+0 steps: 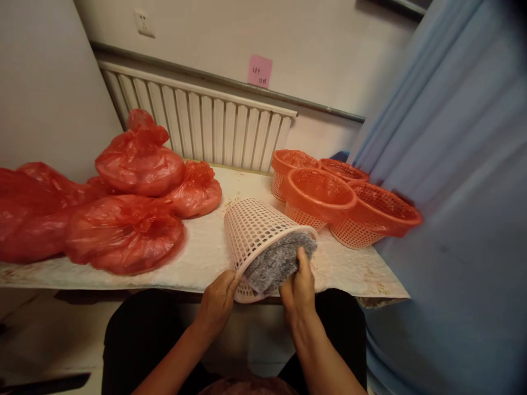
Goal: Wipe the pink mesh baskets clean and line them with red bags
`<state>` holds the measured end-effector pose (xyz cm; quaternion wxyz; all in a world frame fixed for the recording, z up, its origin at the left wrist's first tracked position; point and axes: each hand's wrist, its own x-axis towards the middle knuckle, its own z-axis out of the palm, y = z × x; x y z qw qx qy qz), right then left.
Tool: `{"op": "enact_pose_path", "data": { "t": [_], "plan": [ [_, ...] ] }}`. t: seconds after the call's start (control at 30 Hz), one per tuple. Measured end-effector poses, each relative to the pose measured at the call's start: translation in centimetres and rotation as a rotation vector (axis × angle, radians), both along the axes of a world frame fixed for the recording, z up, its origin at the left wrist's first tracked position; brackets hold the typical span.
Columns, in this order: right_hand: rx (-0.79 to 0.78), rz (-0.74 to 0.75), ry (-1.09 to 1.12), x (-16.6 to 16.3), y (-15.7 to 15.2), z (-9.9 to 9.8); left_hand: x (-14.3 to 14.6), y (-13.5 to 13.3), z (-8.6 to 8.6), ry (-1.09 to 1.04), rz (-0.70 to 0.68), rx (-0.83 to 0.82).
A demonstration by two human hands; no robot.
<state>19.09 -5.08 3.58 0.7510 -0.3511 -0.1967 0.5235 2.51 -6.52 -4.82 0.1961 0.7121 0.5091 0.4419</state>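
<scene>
A pale pink plastic basket (257,222) with a grid of holes lies tipped on its side, its mouth turned toward me. My left hand (218,299) is closed on the left of its rim. At the mouth, my right hand (300,282) grips a grey speckled cloth (278,262), thumb on top and the other fingers mostly hidden beneath it. The cloth is bunched in the opening; how far it reaches inside I cannot see.
Several baskets lined with red bags, one of them the front basket (321,189), stand at the right beside a blue curtain (457,181). Filled red plastic bags (127,233) are heaped on the left of the covered table (203,255). Behind is a white radiator (206,123).
</scene>
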Motion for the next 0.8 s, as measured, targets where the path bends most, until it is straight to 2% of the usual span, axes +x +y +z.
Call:
{"op": "enact_pose_path", "data": {
  "t": [0.13,0.23,0.33,0.47,0.63,0.7,0.8],
  "plan": [
    [-0.014,0.116,-0.127,-2.6,-0.5,-2.0,0.2,0.3,-0.4,-0.065,-0.056,-0.086],
    [-0.036,0.177,-0.402,-3.8,-1.3,-4.5,-0.1,0.5,-0.4,-0.097,-0.053,-0.108],
    [0.027,0.254,-0.673,-4.1,-2.0,-6.6,-0.5,0.4,-0.4,-0.139,-0.058,-0.102],
    [0.203,0.332,-0.946,-3.4,-2.2,-9.7,-0.6,0.2,-0.4,-0.170,-0.028,-0.099],
    [0.427,0.294,-1.472,-1.0,-1.3,-14.0,-0.6,0.1,-0.8,-0.193,0.010,-0.134],
    [0.428,0.276,-1.638,0.2,-0.9,-15.1,-0.7,0.1,-0.9,-0.215,0.003,-0.146],
    [0.367,0.258,-1.753,1.6,-0.4,-15.9,-0.7,0.1,-0.8,-0.223,0.002,-0.159]
  ]
}}
